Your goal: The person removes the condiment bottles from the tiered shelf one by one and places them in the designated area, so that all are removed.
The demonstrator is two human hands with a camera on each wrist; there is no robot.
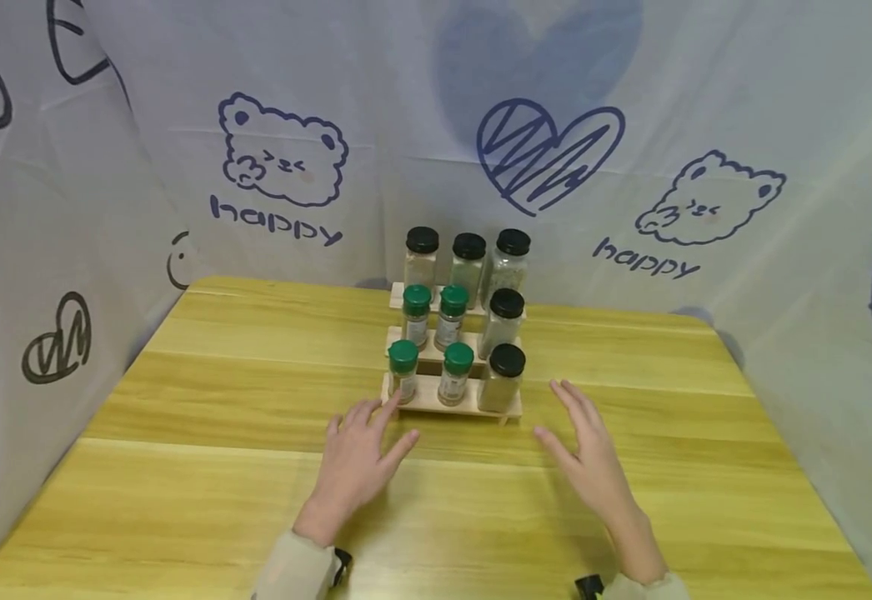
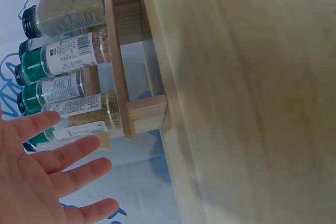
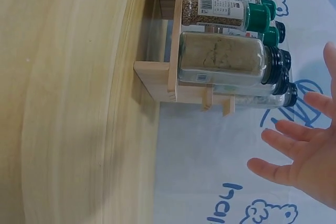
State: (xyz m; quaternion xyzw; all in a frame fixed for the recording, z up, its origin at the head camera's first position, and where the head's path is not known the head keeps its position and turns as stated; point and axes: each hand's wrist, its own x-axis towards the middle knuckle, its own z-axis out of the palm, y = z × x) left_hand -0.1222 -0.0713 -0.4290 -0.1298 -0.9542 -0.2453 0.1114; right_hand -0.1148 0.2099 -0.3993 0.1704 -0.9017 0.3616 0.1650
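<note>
Well, my left hand (image 1: 357,458) spread, fingers loosely extended, at front-left green-capped jar (image 1: 403,367); fingertip overlaps it in head view, cannot tell if touching. My right hand (image 1: 593,467) also spread, apart from rack, off right of front black-capped jar (image 1: 502,383). Wooden rack (image 1: 427,398) stands on worktop (image 1: 218,433), three upright jars per tier, printed cloth (image 1: 406,125) behind.

Wood-grain table (image 1: 203,433), pale cloth (image 1: 398,83), printed hearts (image 1: 548,158), cartoon bears (image 1: 283,150), "happy" lettering (image 1: 274,221)
</note>
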